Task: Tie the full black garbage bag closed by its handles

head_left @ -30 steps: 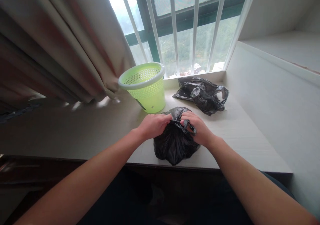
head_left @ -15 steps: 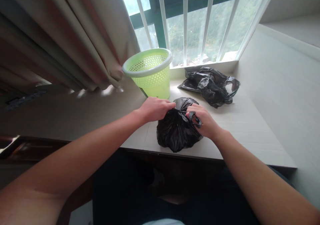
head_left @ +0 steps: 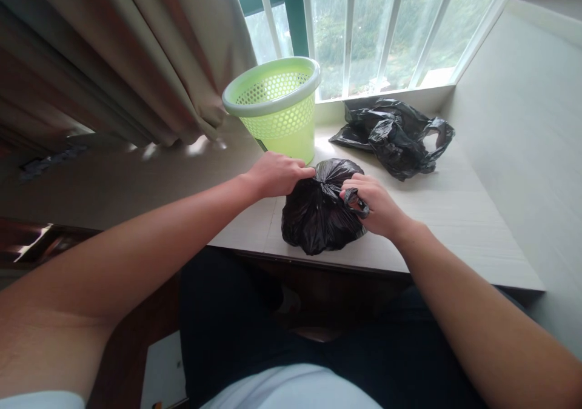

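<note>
The person works at a full black bag [head_left: 321,215] that sits near the front edge of a pale sill [head_left: 454,215], just in front of a green perforated bin [head_left: 277,109]. The left hand [head_left: 277,176] is closed on the gathered plastic at the top left of the bag, fingers curled tight with no gap showing. The right hand [head_left: 379,206] is likewise closed, pinching a short twisted strip of the bag's plastic that curls out over its forefinger.

Judging from this, the step in hand is closing the neck of the bag. To do it well, the two ends should probably be drawn apart evenly and kept low against the bulge (thin film of this sort tends to tear if yanked upward), with the bag's weight left resting on the sill rather than lifted.

A second, empty-looking black bag [head_left: 395,133] lies crumpled further back by the window, well apart from both hands. A curtain [head_left: 136,63] hangs to the left.

No brand, label or legible writing shows on either bag; a dark patch low on the bin may be a sticker, but nothing on it can be read.
</note>
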A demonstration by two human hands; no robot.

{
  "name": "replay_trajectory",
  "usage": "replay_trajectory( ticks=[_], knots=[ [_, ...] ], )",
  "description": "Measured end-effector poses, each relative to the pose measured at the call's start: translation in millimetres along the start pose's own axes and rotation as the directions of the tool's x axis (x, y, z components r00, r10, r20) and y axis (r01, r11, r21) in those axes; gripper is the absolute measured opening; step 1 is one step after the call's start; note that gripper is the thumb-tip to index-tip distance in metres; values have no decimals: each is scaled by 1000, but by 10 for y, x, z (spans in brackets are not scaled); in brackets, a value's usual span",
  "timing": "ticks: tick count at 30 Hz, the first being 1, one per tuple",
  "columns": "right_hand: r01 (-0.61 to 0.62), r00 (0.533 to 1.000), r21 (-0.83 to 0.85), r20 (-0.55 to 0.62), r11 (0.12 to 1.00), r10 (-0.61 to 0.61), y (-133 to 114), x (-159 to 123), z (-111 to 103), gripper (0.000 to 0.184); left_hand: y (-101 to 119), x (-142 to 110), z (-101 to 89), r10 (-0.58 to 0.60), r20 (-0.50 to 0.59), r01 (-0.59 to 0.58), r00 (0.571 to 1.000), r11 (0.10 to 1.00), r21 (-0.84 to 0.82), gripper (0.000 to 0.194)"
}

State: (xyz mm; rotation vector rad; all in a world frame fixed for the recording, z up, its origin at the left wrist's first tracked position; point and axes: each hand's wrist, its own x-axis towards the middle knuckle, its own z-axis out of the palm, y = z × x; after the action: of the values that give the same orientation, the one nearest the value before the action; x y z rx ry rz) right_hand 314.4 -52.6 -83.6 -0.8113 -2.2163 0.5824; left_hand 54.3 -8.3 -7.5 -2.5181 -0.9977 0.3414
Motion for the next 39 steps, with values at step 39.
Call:
replay_trajectory(
  ticks=[39],
  knots=[
    [84,910,938,-210,336,358,-584,151,374,80,286,250,-62,-363,-1,347,932,890,-294,54]
  ],
)
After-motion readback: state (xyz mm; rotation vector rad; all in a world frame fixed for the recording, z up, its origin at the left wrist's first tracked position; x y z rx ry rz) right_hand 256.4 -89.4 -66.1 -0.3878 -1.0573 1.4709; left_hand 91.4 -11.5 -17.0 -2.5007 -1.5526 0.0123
